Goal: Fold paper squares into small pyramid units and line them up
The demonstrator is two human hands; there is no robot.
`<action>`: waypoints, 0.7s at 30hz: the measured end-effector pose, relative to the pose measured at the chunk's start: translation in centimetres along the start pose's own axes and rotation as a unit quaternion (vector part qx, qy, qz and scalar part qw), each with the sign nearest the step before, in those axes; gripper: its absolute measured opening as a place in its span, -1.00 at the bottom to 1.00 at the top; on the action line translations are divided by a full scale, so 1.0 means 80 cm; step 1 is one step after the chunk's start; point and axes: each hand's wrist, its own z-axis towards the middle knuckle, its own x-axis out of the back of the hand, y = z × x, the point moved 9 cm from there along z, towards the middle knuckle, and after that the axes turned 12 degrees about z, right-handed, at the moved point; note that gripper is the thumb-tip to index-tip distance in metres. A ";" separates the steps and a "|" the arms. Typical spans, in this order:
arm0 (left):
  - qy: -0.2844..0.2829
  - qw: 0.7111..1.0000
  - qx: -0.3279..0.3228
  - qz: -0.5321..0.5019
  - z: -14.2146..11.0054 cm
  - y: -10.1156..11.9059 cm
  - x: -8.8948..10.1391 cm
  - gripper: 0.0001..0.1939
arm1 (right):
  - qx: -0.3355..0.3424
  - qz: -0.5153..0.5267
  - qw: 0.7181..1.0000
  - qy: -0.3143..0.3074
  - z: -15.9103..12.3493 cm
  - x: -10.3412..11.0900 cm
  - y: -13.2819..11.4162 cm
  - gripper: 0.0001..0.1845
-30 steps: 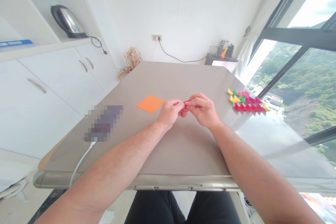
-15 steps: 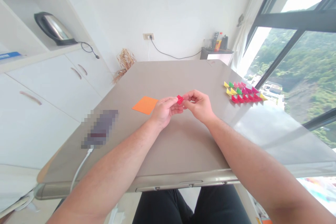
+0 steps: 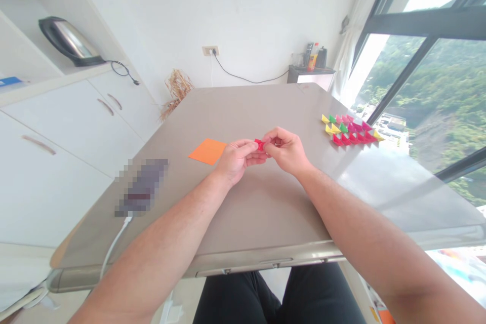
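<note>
Between my two hands is a small piece of folded red paper [image 3: 259, 145], held above the middle of the table. My left hand [image 3: 236, 158] pinches its left side between thumb and fingers. From the other side, my right hand [image 3: 285, 148] grips it with thumb and forefinger. Fingers cover much of the paper, so its full shape is hidden. Just left of my left hand, a flat orange paper sheet [image 3: 207, 151] lies on the table. Small folded paper pieces [image 3: 351, 139] in red, yellow, green and pink stand in rows at the right.
A blurred dark device [image 3: 143, 186] with a white cable [image 3: 114, 243] lies at the left of the grey-brown table [image 3: 246, 217]. A kettle [image 3: 70, 40] stands on a shelf at the left. A window [image 3: 425, 76] borders the right side.
The folded red paper has turned a little between my fingers, and its outline looks different. Both hands keep their grip. The whole view has shifted slightly.
</note>
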 end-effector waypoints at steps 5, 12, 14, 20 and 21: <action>-0.003 1.000 0.009 -0.002 -0.001 0.000 -0.002 -0.80 | 0.006 -0.013 1.000 -0.005 0.000 -0.002 -0.001 -0.95; -0.016 1.000 0.018 -0.013 0.001 -0.002 -0.003 -0.84 | -0.002 -0.001 1.000 -0.015 0.001 -0.001 0.004 -0.96; -0.022 1.000 0.020 -0.010 0.001 -0.003 -0.003 -0.83 | -0.004 0.009 1.000 -0.021 0.002 -0.001 0.006 -0.96; -0.033 0.999 0.030 0.012 0.002 -0.007 -0.003 -0.78 | -0.009 0.036 0.999 -0.035 0.003 0.000 0.009 -0.97; -0.034 0.999 0.031 0.014 0.002 -0.007 -0.003 -0.78 | -0.012 0.036 0.999 -0.037 0.003 0.000 0.009 -0.97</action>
